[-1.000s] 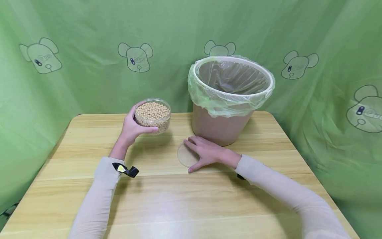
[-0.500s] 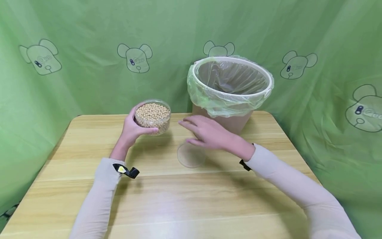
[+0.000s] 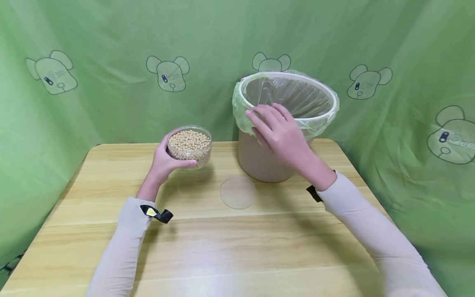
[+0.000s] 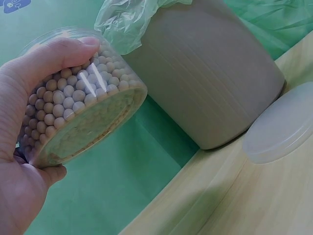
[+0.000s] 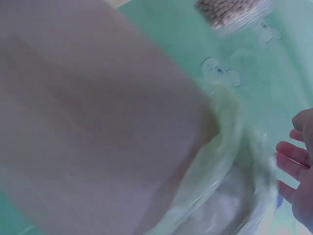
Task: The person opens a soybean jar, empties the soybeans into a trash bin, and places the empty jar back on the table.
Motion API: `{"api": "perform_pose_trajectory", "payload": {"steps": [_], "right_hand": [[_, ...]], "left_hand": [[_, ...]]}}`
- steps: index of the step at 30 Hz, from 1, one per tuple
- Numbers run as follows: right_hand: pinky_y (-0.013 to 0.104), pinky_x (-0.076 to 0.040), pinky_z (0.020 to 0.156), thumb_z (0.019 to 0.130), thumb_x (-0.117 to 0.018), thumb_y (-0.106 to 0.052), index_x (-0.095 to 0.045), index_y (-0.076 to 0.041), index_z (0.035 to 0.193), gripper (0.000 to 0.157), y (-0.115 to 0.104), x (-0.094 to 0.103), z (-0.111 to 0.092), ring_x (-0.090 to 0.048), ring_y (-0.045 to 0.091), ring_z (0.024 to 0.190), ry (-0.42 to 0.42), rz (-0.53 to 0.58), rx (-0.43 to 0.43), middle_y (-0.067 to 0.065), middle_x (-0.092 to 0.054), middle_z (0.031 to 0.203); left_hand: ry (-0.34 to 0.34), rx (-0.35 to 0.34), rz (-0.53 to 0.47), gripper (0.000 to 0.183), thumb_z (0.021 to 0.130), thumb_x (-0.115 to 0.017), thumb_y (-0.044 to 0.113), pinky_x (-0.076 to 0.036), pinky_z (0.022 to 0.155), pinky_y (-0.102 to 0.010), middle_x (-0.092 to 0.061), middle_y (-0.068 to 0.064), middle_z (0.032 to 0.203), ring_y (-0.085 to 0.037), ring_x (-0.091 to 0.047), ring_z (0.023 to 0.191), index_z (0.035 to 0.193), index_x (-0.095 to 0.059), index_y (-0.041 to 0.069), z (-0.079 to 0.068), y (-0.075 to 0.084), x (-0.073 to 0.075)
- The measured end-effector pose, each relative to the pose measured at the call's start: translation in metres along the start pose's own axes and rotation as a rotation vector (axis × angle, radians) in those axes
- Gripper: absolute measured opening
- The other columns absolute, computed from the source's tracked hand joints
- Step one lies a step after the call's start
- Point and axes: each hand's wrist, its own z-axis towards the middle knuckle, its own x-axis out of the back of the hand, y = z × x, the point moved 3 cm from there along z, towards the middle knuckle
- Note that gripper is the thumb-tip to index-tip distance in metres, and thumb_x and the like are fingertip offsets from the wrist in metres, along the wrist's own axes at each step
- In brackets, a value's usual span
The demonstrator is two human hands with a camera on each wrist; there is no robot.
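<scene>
the head view is bright, pale glare between the side edges of the table [image 3: 202,251]; right wrist view dimmer, hazy, its bag [image 5: 235,128] blurred.

Hands [image 4: 10,127] [image 5: 304,171] cut off by wrist-view edges, liner [image 5: 234,129] blurred in right wrist view, jar [image 5: 231,11] cropped there

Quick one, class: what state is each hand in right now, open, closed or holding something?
Left hand: holding the clear tub of beige balls.
Right hand: open, holding nothing, near the rim of the lined bin.
</scene>
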Motion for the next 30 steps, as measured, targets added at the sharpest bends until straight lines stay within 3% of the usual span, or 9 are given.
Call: {"api": "perform_pose_trajectory", "payload": {"steps": [9,21,30], "right_hand": [[0.053,-0.053,0.101,0.101,-0.060,-0.013,-0.066,-0.002,0.133,0.034,0.027,-0.002,-0.021,-0.066,0.038,0.107,0.063,-0.115,-0.084,0.019,-0.073,0.114],[0.051,-0.057,0.083,0.102,-0.059,-0.010,-0.066,-0.001,0.131,0.032,0.034,-0.004,-0.034,-0.068,0.037,0.088,0.102,-0.077,-0.106,0.020,-0.073,0.099],[0.049,-0.054,0.069,0.100,-0.063,-0.008,-0.069,-0.003,0.129,0.030,0.034,-0.008,-0.038,-0.063,0.037,0.077,0.153,-0.056,-0.125,0.018,-0.071,0.092]], "left_hand": [[0.012,0.007,-0.018,0.108,0.058,-0.091,-0.008,-0.044,0.118,-0.044,-0.047,-0.012,0.152,-0.027,-0.048,0.138,0.152,-0.044,0.017,0.000,0.005,0.003],[0.013,-0.002,-0.015,0.107,0.060,-0.091,-0.006,-0.045,0.117,-0.045,-0.047,-0.012,0.152,-0.028,-0.047,0.138,0.152,-0.044,0.018,0.009,0.021,0.005],[0.032,-0.047,0.010,0.106,0.058,-0.094,0.000,-0.046,0.116,-0.046,-0.049,-0.010,0.150,-0.024,-0.049,0.136,0.150,-0.046,0.018,0.028,0.048,-0.003]]}}
